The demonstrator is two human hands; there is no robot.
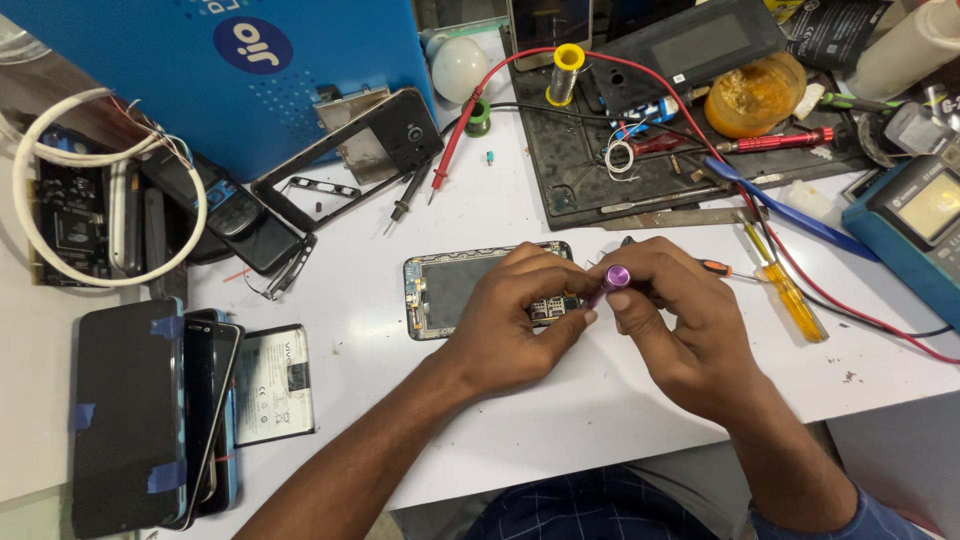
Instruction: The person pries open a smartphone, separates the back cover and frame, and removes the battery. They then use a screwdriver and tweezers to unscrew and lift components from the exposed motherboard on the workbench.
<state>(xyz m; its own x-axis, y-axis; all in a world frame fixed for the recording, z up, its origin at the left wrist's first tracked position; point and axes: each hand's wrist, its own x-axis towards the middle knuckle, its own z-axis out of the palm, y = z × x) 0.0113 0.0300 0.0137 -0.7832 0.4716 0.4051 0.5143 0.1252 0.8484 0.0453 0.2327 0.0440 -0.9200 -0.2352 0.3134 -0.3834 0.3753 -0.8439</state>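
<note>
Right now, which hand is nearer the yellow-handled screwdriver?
Right. The right hand, gripping the purple screwdriver, sits just left of the yellow-handled screwdriver. The left hand rests on the opened phone, farther away.

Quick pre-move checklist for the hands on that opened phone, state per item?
1. Opened phone lies flat on the white table: ok.
2. Left hand steadies the phone at its right end: ok.
3. Right hand has a firm grip on the purple screwdriver: ok.
4. Driver tip seated on a screw: cannot tell, fingers hide it.
5. Red probe lead clear of the right hand: not ok, it runs close behind it.
6. Yellow screwdriver within reach, right of the hands: ok.
</note>
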